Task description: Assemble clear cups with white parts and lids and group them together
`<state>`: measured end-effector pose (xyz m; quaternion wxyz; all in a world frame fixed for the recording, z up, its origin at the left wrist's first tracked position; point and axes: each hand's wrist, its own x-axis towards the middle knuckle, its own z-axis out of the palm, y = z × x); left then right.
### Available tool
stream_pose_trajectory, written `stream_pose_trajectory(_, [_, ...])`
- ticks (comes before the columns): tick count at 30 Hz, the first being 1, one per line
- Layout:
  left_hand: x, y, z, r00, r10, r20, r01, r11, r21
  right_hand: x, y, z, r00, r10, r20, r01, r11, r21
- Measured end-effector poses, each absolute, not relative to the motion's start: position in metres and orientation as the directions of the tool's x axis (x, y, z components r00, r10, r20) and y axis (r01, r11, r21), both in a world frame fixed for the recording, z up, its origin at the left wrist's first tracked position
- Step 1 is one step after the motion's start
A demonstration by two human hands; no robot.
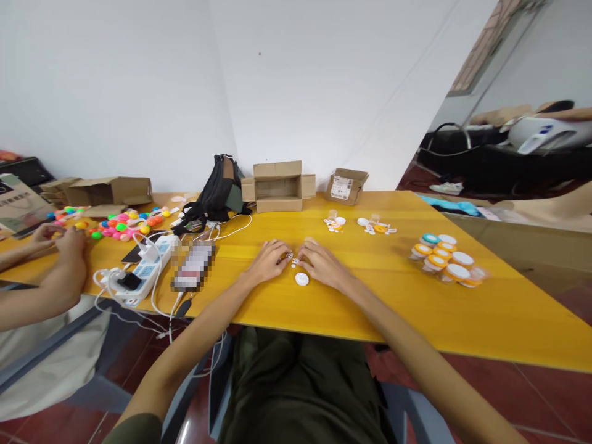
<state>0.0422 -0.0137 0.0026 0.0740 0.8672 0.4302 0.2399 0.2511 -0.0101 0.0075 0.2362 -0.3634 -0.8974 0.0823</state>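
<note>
My left hand (271,261) rests low over the table with its fingers curled and fingertips pressed together beside a small white piece with dark spots (289,255). Facing it, my right hand (318,263) is bent inward, its fingertips also closed. What either hand pinches is too small to make out. Between the hands lie a few tiny white pieces (295,262). Just below them, nearer to me, a round white lid (302,279) lies flat on the yellow table (370,308).
Two clusters of small white and orange parts (335,226) lie beyond my right hand. Several lidded jars (446,259) stand at right. A power strip (152,265) and phone (194,265) lie left. Open cardboard boxes (279,203) stand behind. At far left, another person's hands (69,243) handle colourful balls.
</note>
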Motion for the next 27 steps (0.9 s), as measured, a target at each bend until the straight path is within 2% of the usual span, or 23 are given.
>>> stream_pose_trajectory(7, [0.042, -0.020, 0.005, 0.611, 0.706, 0.358, 0.643, -0.706, 0.297, 0.252, -0.010, 0.001, -0.644, 0.635, 0.427, 0.603, 0.765, -0.228])
stream_pose_trajectory(11, [0.044, -0.020, 0.005, 0.619, 0.710, 0.335, 0.639, -0.703, 0.311, 0.253, -0.007, -0.007, -0.650, 0.591, 0.478, 0.575, 0.794, -0.199])
stream_pose_trajectory(27, [0.052, -0.017, 0.005, 0.577, 0.749, 0.325, 0.664, -0.662, 0.348, 0.258, -0.008, -0.014, -0.601, 0.555, 0.576, 0.492, 0.824, -0.281])
